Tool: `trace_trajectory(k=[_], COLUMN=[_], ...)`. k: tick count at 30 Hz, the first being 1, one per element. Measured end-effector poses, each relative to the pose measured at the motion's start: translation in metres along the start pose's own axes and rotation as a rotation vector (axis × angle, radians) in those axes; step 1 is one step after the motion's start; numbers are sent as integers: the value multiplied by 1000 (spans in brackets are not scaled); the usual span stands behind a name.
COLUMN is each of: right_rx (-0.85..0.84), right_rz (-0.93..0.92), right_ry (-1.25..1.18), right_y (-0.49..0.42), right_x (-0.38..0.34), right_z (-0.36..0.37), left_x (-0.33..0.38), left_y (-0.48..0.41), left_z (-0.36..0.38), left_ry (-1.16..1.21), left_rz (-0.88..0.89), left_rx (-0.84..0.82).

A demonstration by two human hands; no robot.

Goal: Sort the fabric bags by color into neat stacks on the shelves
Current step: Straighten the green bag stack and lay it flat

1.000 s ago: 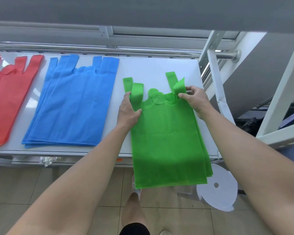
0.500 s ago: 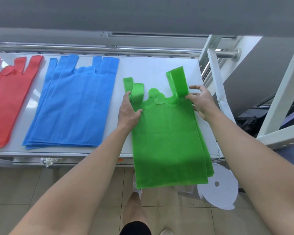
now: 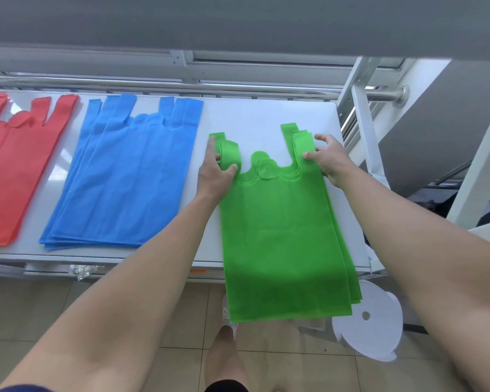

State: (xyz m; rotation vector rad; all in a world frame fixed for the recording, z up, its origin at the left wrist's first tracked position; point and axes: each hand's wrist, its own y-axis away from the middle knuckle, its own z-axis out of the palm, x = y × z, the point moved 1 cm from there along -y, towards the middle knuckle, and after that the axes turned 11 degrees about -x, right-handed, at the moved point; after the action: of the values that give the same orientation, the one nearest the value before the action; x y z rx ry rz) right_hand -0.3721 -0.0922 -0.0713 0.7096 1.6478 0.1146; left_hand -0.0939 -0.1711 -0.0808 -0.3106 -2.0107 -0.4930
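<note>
While my left hand (image 3: 214,176) pinches the left handle of the green bags (image 3: 286,236) and my right hand (image 3: 327,158) rests open-fingered at the right handle, the stack overhangs the shelf (image 3: 266,120) edge — if I let go, I judge it could slide off.

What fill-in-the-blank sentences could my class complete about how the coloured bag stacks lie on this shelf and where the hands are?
1. The blue stack lies between the red stack and the ____ stack.
2. Both the left hand and the right hand touch the ____ of the green stack.
3. The green stack's bottom end hangs over the shelf's ____ edge.
4. Under the shelf's right end stands a ____ stool.

Missing words: green; handles; front; white
</note>
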Motion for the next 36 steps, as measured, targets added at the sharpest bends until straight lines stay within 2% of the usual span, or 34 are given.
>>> trace_trajectory(k=[4,9,13,23,36], right_rx=[-5,27,48,117,181], right_rz=[32,-73,-127,-81,-77], right_ry=[-147,-217,-190,27,208], right_y=[-4,-8,-15,-38,-54], right_x=[-2,-6,-11,2,-6], right_z=[3,5,9,11,13], left_x=[8,7,-1,-20,-15], left_y=[-18,-19,-28,-45,-55], left_z=[-1,-4,-4,0,-2], left_ry=[299,403,384,177,27], left_rz=[-165,-20,1,-85,-60], left_rx=[45,133,170,231,265])
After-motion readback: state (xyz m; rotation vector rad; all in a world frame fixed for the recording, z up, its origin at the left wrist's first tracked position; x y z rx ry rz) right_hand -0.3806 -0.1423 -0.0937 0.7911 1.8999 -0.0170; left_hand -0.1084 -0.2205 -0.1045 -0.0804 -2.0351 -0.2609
